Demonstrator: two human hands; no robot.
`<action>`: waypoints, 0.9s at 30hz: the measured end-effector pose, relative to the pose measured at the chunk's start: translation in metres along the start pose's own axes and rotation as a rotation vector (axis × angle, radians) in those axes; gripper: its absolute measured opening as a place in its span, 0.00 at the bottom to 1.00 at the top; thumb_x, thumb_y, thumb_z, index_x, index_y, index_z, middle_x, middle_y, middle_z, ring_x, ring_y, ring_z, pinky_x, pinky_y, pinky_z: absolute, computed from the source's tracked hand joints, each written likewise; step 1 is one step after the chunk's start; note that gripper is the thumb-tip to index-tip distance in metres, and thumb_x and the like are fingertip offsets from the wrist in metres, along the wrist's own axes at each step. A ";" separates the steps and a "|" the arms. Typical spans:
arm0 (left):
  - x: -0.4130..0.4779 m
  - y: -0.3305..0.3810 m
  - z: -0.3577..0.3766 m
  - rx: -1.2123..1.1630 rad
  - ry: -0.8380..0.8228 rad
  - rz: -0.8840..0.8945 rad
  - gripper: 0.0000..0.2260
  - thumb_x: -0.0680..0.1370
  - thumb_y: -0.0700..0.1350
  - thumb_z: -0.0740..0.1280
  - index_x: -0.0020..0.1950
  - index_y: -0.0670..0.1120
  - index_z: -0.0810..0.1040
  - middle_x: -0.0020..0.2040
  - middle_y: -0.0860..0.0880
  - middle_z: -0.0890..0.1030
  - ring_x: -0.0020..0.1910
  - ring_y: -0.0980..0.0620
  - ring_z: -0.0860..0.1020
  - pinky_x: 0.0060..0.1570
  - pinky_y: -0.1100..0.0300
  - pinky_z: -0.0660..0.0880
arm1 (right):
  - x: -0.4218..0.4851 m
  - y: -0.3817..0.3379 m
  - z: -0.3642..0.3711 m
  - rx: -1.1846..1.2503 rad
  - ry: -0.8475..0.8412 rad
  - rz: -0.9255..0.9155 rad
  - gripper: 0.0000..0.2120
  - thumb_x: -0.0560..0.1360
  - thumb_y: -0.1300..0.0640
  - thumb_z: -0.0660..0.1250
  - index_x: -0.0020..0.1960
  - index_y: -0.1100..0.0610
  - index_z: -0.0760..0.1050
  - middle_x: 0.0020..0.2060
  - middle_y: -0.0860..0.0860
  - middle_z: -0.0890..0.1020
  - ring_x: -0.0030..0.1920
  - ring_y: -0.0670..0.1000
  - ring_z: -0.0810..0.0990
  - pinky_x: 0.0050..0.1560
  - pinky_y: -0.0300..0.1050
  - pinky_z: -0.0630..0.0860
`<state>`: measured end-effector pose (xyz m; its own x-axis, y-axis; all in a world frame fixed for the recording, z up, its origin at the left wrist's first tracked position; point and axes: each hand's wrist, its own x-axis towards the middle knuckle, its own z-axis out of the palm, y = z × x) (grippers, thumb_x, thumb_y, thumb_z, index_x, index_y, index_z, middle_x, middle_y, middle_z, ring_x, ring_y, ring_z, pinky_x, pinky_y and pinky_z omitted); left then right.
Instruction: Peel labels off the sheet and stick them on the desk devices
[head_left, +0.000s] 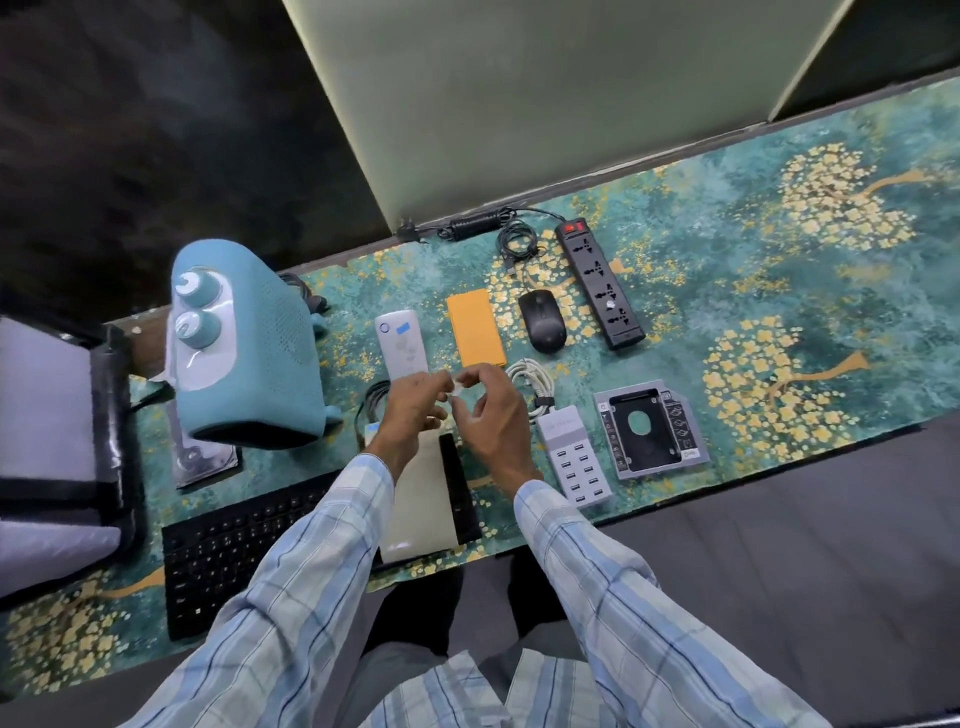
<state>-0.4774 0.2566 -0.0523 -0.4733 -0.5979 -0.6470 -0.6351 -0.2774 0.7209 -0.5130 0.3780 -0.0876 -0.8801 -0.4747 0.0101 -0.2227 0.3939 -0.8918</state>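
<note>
Where left hand (415, 402) and right hand (496, 415) meet, both pinch a pale label (457, 388); the orange slab (475, 327) lies just beyond the grip, long axis running away (right hand nearer), sheet (421, 504) beneath it.

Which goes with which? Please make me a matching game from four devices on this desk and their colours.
Things:
1. power strip
2. flat power bank
3. knobbed device
4. USB charging hub

Colours:
A. teal
B. light grey
C. black with a red switch
D. orange

Pairs: 1-C, 2-D, 3-A, 4-B
</note>
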 end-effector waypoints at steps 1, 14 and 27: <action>0.001 0.006 0.012 -0.020 -0.031 -0.031 0.02 0.72 0.40 0.67 0.41 0.42 0.77 0.33 0.48 0.72 0.27 0.50 0.69 0.29 0.61 0.66 | 0.003 0.002 -0.010 -0.025 0.025 -0.017 0.09 0.76 0.56 0.73 0.55 0.53 0.78 0.51 0.48 0.82 0.37 0.46 0.76 0.41 0.45 0.78; 0.004 0.051 0.131 0.172 -0.321 -0.086 0.07 0.76 0.45 0.64 0.41 0.42 0.73 0.33 0.47 0.71 0.28 0.50 0.68 0.28 0.59 0.66 | 0.025 0.050 -0.111 -0.029 0.321 0.089 0.05 0.76 0.52 0.72 0.46 0.54 0.81 0.42 0.46 0.84 0.34 0.46 0.77 0.37 0.46 0.78; 0.058 0.059 0.281 0.719 -0.126 0.204 0.60 0.61 0.79 0.65 0.76 0.35 0.58 0.62 0.38 0.80 0.53 0.37 0.83 0.50 0.45 0.82 | 0.067 0.112 -0.191 0.166 0.570 0.380 0.04 0.76 0.56 0.73 0.45 0.56 0.85 0.40 0.47 0.86 0.39 0.47 0.84 0.39 0.42 0.79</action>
<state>-0.7139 0.4165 -0.1173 -0.6627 -0.4824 -0.5728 -0.7488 0.4143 0.5174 -0.6764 0.5405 -0.1005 -0.9769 0.1763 -0.1206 0.1705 0.3034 -0.9375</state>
